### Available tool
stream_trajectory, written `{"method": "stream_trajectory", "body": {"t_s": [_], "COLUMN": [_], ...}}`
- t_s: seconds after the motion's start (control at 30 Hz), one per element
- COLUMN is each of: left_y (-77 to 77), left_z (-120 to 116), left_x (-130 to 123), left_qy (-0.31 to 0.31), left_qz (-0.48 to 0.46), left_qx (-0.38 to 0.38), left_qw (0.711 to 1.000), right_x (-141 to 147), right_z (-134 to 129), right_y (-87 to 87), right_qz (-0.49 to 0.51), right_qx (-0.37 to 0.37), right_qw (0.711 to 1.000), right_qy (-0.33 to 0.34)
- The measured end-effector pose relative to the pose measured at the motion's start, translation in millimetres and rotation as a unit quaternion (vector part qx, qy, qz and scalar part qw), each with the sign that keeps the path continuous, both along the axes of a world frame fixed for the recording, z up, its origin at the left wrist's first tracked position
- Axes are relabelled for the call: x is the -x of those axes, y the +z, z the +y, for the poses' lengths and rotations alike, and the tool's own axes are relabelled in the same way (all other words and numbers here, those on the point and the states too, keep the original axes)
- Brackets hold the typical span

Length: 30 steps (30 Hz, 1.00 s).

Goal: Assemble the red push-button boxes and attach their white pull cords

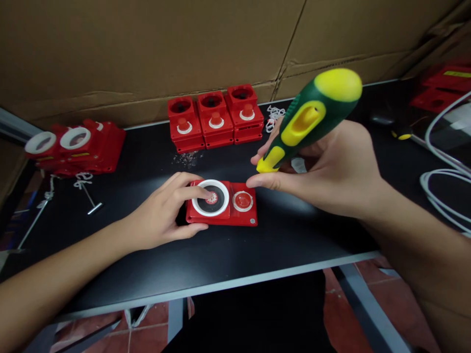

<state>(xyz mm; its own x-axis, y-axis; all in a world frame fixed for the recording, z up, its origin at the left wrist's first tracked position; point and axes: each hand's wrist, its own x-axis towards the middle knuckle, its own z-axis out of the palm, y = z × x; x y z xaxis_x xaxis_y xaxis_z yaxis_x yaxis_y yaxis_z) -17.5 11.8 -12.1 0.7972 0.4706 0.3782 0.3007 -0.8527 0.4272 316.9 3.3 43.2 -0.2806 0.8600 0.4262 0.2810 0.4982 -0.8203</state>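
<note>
A red box (225, 220) with a white-ringed black dial (217, 205) and a round red button (243, 200) lies on the black table. My left hand (162, 211) holds the box at its left end, the index finger on the dial's centre and the thumb along the near edge. Above the box's right end, my right hand (327, 171) is closed on a green and yellow screwdriver (307, 117), tilted with its handle end up and to the right. The screwdriver's shaft and tip are hidden. One screw (252, 221) shows at the near right corner.
Three red boxes (217, 132) stand in a row at the back, with crumbs in front. More red boxes (91, 147) with white rings and strings sit left. At right are white cable (437, 196), another yellow-ended tool (404, 136) and red parts (441, 88). Cardboard (147, 49) rises behind.
</note>
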Motion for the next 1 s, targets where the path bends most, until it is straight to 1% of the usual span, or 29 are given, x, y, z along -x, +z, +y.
{"method": "stream_trajectory", "body": {"t_s": [0.1,0.2,0.37,0.43,0.6,0.73,0.8,0.9,1.0], "left_y": [0.8,1.0,-0.4,-0.5,1.4,4.3,5.5,6.1,5.5], "left_z": [-0.1,-0.2,-0.2,0.0,0.8,1.0,1.0,1.1,1.1], "left_x": [0.0,0.8,2.2,1.8,-0.2,0.7,1.6,2.5,2.6], "left_qy": [0.003,0.004,0.008,0.007,-0.002,-0.01,-0.013,-0.019,-0.021], "left_qz": [0.0,-0.005,-0.009,-0.007,0.004,0.006,0.016,0.026,0.026], "left_qx": [0.008,0.015,0.016,0.011,0.001,-0.002,-0.012,-0.028,-0.033], "left_qw": [1.0,1.0,1.0,1.0,1.0,1.0,1.0,0.999,0.999], "right_x": [0.1,1.3,5.0,4.6,-1.1,-1.3,0.3,3.3,6.8], "right_z": [-2.1,-3.2,-2.3,0.4,10.4,12.6,11.9,10.7,9.3], "right_y": [0.2,1.0,0.8,0.3,-3.4,-7.8,-9.9,-14.1,-20.0], "right_qz": [-0.02,-0.035,-0.017,-0.014,-0.009,0.006,0.013,0.005,0.014], "right_qx": [-0.02,-0.023,-0.035,-0.039,-0.077,-0.106,-0.106,-0.088,-0.099], "right_qw": [0.999,0.999,0.999,0.999,0.995,0.991,0.991,0.995,0.995], "right_qy": [-0.018,-0.024,-0.028,-0.014,0.06,0.081,0.077,0.05,0.029]}}
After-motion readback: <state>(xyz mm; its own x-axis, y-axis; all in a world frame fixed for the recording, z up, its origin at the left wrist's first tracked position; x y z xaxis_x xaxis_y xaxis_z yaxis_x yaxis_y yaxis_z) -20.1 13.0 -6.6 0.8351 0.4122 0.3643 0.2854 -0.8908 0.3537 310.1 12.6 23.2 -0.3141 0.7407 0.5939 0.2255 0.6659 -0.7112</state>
